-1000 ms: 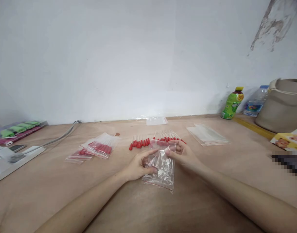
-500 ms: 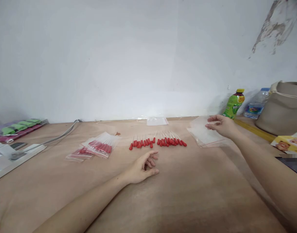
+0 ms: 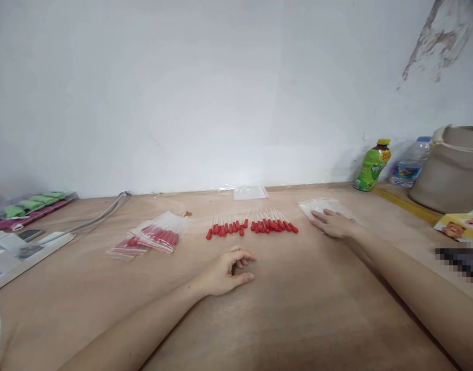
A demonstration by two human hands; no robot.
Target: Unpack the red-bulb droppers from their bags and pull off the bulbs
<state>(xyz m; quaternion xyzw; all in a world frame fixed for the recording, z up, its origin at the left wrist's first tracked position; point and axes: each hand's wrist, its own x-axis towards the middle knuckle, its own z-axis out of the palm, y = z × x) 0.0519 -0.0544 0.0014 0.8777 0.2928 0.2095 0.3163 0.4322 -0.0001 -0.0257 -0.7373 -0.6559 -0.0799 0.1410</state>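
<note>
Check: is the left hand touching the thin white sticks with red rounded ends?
Apart: the head view shows a strip of brown tabletop between the left hand and the red-ended sticks.

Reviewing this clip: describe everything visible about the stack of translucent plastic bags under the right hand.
The flat stack of thin, whitish translucent plastic bags lies on the brown wooden-looking table, right of the red-bulbed, thin-stemmed pieces. Its far edge shows; the bare right hand lies palm down over the near part, apparently touching it and hiding much of it. The bag count is unclear.
</note>
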